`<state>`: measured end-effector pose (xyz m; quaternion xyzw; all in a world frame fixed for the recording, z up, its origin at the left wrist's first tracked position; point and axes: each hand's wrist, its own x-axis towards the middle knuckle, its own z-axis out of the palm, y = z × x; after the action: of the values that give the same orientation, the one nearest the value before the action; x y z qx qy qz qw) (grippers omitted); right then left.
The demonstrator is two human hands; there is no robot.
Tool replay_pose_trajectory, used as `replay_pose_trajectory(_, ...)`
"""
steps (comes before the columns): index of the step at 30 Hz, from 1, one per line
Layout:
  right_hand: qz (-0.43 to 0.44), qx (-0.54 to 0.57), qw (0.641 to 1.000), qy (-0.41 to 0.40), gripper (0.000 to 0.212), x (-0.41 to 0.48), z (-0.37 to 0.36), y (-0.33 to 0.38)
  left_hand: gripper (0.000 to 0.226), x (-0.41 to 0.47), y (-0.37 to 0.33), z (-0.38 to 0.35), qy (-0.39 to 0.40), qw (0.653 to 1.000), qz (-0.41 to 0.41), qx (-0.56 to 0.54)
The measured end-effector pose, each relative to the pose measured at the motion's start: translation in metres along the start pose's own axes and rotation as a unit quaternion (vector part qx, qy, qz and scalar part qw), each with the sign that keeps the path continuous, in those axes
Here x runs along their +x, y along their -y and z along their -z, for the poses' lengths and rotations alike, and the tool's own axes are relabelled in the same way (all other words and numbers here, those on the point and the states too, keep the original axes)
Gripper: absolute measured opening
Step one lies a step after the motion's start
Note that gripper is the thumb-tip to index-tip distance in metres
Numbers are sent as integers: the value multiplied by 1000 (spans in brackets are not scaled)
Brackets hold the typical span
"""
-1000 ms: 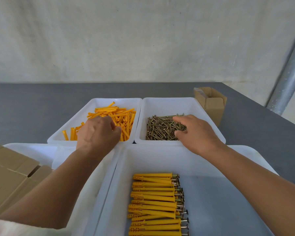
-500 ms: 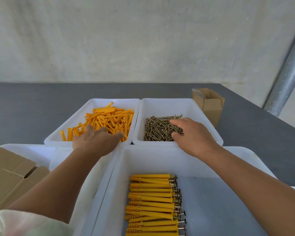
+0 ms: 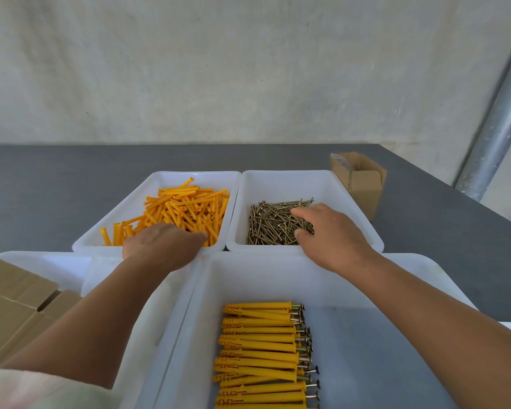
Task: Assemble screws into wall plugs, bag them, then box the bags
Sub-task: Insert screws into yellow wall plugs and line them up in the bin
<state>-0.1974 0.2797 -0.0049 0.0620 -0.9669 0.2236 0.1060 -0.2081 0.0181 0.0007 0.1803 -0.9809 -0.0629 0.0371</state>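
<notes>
While both hands reach forward, the near tray (image 3: 366,290) at bottom centre holds the finished plug-and-screw sets (image 3: 260,358), a neat row with screw heads to the right. Flat cardboard (image 3: 12,305) sits lower left. Left hand (image 3: 163,246), centre-left, lies knuckles-up over the near rim of the plug bin (image 3: 160,180); fingers curl down out of sight, so can't tell if it has a wall plug. Loose orange wall plugs (image 3: 186,208) are heaped just beyond it. Right hand (image 3: 328,234), centre-right, is in the screw bin (image 3: 331,184), forefinger and thumb narrowly apart on top of the screws (image 3: 275,222), nothing clearly pinched yet. Small open box (image 3: 360,184) stands upper right on the grey table (image 3: 42,187), well apart from the hands.

Risks, as I judge it: screws are tangled, so a pinch may drag up several or drop one outside the bin. The left hand's blind grab may take two plugs or one pointing the wrong way, which slows insertion.
</notes>
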Motion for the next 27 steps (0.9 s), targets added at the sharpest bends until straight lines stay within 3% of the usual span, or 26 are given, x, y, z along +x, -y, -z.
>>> replay_pose_trajectory(6,-3,4,1000,1,47,0,1,0,34,-4,1,3,-72,995,-48,-45)
replay_pose_trajectory(12,-1,11,1000,0,48,-2,3,3,18,-10,-4,10,-171,954,-110,-221)
replay_pose_trajectory(14,-1,18,1000,-3,48,-2,5,3,14,-12,-10,16,-123,908,-102,-388)
replay_pose_trajectory(16,-1,23,1000,-7,48,-2,7,4,12,-19,-17,23,-20,822,-71,-564)
replay_pose_trajectory(19,-2,52,998,-27,48,-3,10,8,13,-29,-24,28,90,741,-56,-662)
replay_pose_trajectory(21,0,77,995,-56,48,-3,13,11,12,-34,-27,28,127,717,-49,-684)
replay_pose_trajectory(27,1,173,977,-123,45,-2,19,23,15,-41,-32,28,169,693,-47,-700)
